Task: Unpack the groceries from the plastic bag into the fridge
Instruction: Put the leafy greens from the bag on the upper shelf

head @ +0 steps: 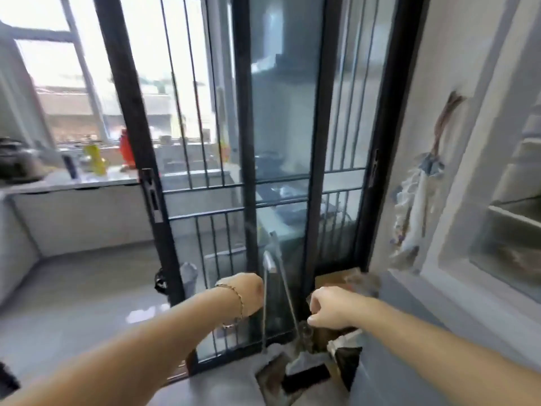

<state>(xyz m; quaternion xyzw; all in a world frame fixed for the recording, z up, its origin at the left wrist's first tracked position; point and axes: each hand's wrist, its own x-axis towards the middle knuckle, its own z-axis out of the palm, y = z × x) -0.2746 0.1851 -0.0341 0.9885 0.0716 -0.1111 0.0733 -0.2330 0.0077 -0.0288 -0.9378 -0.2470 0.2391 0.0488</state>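
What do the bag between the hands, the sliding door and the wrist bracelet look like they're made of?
The plastic bag: thin, greyish translucent film, likely plastic; the door bars show through it. The sliding door: black frame, probably painted metal, holding clear glass panes that carry reflections. The bracelet: gold-toned chain links, seemingly metal; blur leaves the finish open.

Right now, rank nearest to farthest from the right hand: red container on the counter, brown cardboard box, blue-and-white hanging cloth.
1. brown cardboard box, just beyond the right hand
2. blue-and-white hanging cloth, right wall
3. red container, far left counter
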